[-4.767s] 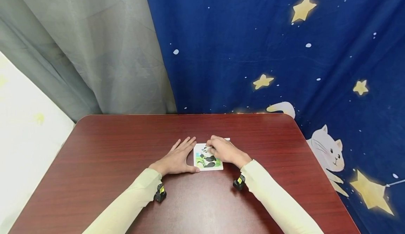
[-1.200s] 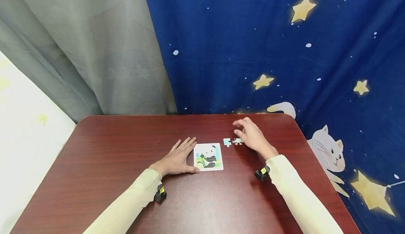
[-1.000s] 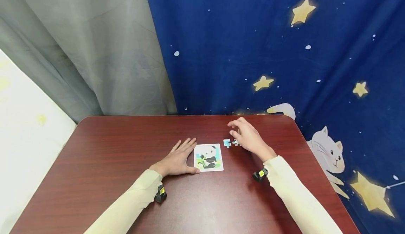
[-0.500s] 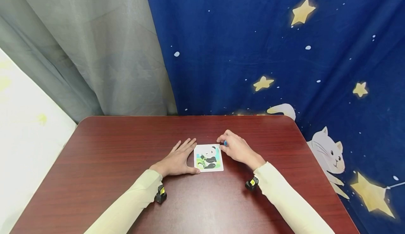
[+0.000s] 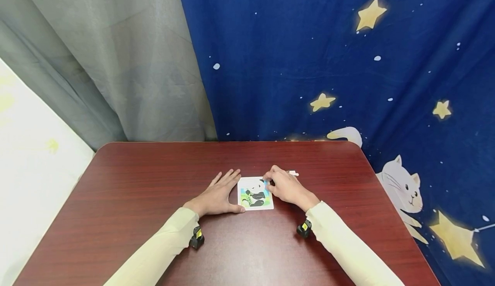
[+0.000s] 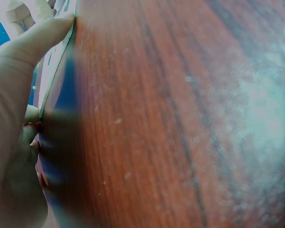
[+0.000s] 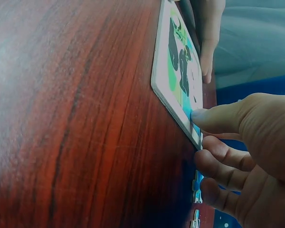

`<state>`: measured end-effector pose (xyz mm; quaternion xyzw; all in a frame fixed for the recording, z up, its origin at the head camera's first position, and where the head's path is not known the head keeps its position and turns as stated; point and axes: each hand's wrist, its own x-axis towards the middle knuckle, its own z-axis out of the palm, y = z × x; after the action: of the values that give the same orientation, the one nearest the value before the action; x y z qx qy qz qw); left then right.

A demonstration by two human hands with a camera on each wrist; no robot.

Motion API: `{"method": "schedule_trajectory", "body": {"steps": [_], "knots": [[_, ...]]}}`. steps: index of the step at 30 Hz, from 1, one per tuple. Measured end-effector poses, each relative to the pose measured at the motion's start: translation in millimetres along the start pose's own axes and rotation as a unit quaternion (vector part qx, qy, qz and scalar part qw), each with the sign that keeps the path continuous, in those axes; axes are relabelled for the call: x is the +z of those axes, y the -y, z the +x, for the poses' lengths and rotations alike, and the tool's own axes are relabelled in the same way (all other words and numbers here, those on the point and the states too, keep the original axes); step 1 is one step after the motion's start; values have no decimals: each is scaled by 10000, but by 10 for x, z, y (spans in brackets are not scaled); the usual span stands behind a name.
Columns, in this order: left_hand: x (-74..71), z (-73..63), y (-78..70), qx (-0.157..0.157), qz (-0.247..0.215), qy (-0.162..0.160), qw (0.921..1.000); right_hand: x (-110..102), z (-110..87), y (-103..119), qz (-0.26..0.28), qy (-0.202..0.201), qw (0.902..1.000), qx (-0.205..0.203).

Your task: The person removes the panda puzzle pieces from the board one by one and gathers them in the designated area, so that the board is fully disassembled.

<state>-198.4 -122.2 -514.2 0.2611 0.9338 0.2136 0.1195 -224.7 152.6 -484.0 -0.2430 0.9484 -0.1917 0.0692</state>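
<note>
A square panda jigsaw puzzle (image 5: 255, 207) with a white border lies on the table. My left hand (image 5: 219, 193) rests beside its left edge, fingers spread and thumb tip at the lower left corner. At the top right corner, my right hand (image 5: 284, 186) pinches a blue puzzle piece (image 7: 195, 127) of the board between curled thumb and index finger. In the right wrist view the thumb tip touches the blue surface, and the other fingers bend beyond the board's edge. Below them, another blue piece (image 7: 196, 185) lies loose; the head view hides it behind the right hand.
A further loose piece (image 5: 293, 173) lies on the table past the right hand. The reddish-brown wooden table (image 5: 154, 165) ends at a grey curtain (image 5: 154, 84) and a blue star-patterned curtain (image 5: 278, 62). Each wrist wears a small black camera (image 5: 304, 229).
My right hand has come leftward and down from the loose pieces to the puzzle's top right corner, closing thumb and index there. The left hand and the board stay put.
</note>
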Motion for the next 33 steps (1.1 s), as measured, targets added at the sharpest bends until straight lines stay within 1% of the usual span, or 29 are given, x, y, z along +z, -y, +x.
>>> {"method": "schedule_trajectory", "body": {"steps": [10, 17, 23, 27, 33], "knots": [[14, 13, 2, -20, 125, 30, 9999, 28, 8, 11, -189, 36, 9998, 35], [1, 7, -11, -18, 14, 3, 10000, 48, 1, 40, -323, 61, 9993, -172], [4, 0, -3, -78, 43, 22, 10000, 37, 10, 69, -289, 137, 9994, -104], [19, 4, 4, -77, 87, 26, 9999, 42, 19, 62, -234, 83, 9997, -76], [18, 3, 0, -58, 68, 20, 10000, 61, 30, 40, -171, -24, 9997, -165]]}}
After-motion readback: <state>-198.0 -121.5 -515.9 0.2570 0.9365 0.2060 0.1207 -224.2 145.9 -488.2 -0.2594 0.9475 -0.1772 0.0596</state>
